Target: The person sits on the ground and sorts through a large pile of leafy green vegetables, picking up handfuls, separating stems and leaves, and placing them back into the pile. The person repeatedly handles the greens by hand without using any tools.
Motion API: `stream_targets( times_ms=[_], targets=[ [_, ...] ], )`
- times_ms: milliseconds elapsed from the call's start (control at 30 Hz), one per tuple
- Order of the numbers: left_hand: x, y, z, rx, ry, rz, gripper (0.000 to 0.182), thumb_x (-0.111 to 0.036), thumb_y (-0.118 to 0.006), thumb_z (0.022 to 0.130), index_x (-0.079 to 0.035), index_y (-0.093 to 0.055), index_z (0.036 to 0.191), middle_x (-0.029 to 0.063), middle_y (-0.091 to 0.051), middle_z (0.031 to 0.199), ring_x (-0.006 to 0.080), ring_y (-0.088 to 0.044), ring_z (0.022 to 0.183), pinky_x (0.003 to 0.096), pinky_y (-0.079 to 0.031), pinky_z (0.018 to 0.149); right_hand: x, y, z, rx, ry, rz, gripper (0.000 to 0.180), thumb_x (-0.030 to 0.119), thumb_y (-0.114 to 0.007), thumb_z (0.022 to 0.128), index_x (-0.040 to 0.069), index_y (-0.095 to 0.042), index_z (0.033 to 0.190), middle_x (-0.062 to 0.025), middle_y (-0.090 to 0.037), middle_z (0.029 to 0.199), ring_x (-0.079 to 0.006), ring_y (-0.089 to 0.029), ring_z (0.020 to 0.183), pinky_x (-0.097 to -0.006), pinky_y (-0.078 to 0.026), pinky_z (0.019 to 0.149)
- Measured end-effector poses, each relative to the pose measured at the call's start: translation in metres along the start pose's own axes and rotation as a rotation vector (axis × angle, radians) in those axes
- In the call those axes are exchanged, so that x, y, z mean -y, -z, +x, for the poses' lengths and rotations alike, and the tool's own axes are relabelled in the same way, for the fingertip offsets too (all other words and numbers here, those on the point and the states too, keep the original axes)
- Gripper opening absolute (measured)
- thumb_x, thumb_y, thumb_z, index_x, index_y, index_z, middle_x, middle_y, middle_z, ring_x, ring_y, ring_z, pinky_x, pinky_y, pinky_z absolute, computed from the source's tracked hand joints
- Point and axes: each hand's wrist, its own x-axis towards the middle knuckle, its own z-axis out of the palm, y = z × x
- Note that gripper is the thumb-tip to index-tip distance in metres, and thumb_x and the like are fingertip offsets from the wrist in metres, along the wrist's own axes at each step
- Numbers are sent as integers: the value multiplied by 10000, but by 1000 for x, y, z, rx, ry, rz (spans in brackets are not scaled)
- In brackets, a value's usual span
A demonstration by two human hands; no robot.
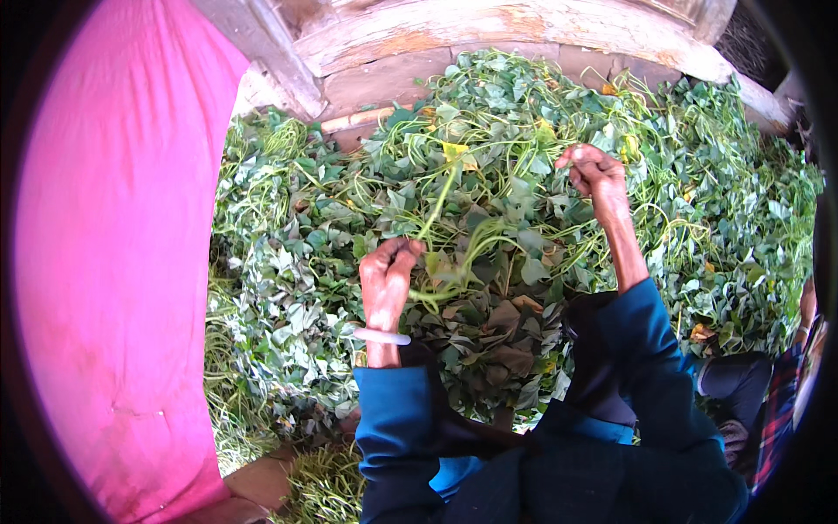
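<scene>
A large heap of green leafy vines [314, 229], with thin pale stems and a few yellow leaves, lies before me. My left hand [389, 265], with a pale bangle [382, 336] at its wrist, grips a green leaf stem [440, 203] that slants up from the fingertips. Curved stems [481, 252], partly blurred, hang just right of that hand. My right hand [592, 171] is raised over the heap on the right, thumb and fingers drawn together; whether something thin is between them cannot be told. Brown, wilted leaves [507, 318] lie between my forearms.
A pink cloth [124, 229] hangs along the left side. A weathered wooden beam [497, 29] and a row of bricks [386, 75] border the heap at the back. Another person's leg [736, 386] and plaid garment [779, 406] are at the lower right. Cut stems [327, 481] lie at the bottom.
</scene>
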Motion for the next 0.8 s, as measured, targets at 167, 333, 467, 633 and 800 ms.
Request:
stream_targets(
  times_ms=[167, 333, 467, 633, 800],
  targets=[
    [4, -17, 0, 28, -450, 676, 138, -108, -708, 711, -95, -697, 848, 55, -552, 786, 212, -513, 747, 317, -414, 661, 7, -50, -29, 186, 340, -435, 128, 161, -591, 854, 60, -670, 863, -43, -662, 801, -185, -574, 735, -333, -447, 782],
    [6, -16, 1, -12, -464, 890, 119, -48, -680, 720, -61, -649, 834, 61, -543, 821, 220, -527, 757, 329, -427, 679, 20, -82, -39, 376, 328, -544, 173, 149, -571, 870, 26, -584, 748, -81, -589, 613, -206, -547, 553, -326, -434, 528],
    [12, -9, 11, -162, -470, 411, 153, 111, -565, 707, 18, -580, 828, 105, -532, 811, 255, -527, 726, 340, -442, 645, 17, -92, -47, 341, 168, -463, 220, 208, -560, 886, 18, -559, 774, -53, -473, 456, -178, -473, 392, -328, -386, 405],
    [20, 15, 12, -200, -304, 587, 135, 93, -545, 735, 27, -563, 851, 123, -517, 844, 274, -543, 737, 349, -460, 650, -3, -41, -23, -119, 569, -844, 185, 198, -532, 891, 39, -580, 810, -67, -535, 479, -207, -489, 378, -338, -410, 360],
    [17, 26, 7, 41, -104, 285, 175, 73, -516, 728, -13, -611, 848, 102, -517, 874, 234, -530, 843, 325, -446, 735, 0, -10, -21, -185, 410, -1188, 125, 170, -543, 873, 80, -579, 794, -59, -573, 550, -234, -567, 531, -364, -439, 670]
  ],
)
